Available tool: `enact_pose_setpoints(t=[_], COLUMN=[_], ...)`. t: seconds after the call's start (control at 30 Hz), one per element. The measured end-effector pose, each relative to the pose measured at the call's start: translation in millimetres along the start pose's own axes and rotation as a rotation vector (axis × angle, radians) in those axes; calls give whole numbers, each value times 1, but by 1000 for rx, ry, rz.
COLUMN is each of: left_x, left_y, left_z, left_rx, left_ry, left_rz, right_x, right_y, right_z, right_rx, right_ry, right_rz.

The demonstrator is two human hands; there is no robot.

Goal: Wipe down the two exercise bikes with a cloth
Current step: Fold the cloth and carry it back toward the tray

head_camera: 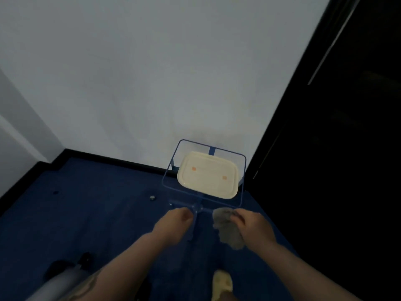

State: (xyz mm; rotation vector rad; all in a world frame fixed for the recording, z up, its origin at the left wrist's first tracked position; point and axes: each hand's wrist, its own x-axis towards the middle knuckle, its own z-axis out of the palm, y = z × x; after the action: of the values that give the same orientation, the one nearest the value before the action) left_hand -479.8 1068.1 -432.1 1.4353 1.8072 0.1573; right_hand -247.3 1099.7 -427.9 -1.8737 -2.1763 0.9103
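dim room, view down from head height. blue wire-frame stand (pixel 171 170) sits on dark blue floor (pixel 97 213) close to the white wall (pixel 152 72), near the corner by a black panel (pixel 336 148). a cream rectangular tray (pixel 208 175) with two small orange marks lies inside the frame's upper rectangle.

left hand (pixel 173 222) reaches to the frame's lower bar beside its central post; fingers curled round the blue bar, gripping it. right hand (pixel 251 224) holds a crumpled grey cloth (pixel 227 229), fingers bunched and pinching the fabric, which hangs down below the fist. cloth's upper edge lies just beside the frame's near right corner; contact with the frame cannot be told.

lower left: a grey tube with black fittings (pixel 65 272), blurred, possibly part of an exercise bike; cannot confirm. small round object (pixel 152 197) on the floor left of the frame. a pale yellow slipper (pixel 222 283) shows at bottom centre.
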Motion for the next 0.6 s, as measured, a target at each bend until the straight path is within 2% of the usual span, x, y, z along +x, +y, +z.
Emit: enact_pose_setpoints(t=[0.23,0.33,0.47,0.53,0.6], left_x=[63,87,116,125,129], left_y=[-10,-11,-6,-2,1], left_z=[-17,-23,-32,-36,-39], left_rx=[-147,-166,-211,-233,-240], left_ry=[60,51,139,170,188], left_rz=[-132,-200,-233,-237,-249], right_x=[129,189,252,270,274], right_y=[13,11,8,7,4], right_z=[-7,-8,0,9,20], right_rx=[49,-27,-101,-121,-149], right_ry=[15,19,-2,-61,-208], right_rz=[18,6,60,63,49])
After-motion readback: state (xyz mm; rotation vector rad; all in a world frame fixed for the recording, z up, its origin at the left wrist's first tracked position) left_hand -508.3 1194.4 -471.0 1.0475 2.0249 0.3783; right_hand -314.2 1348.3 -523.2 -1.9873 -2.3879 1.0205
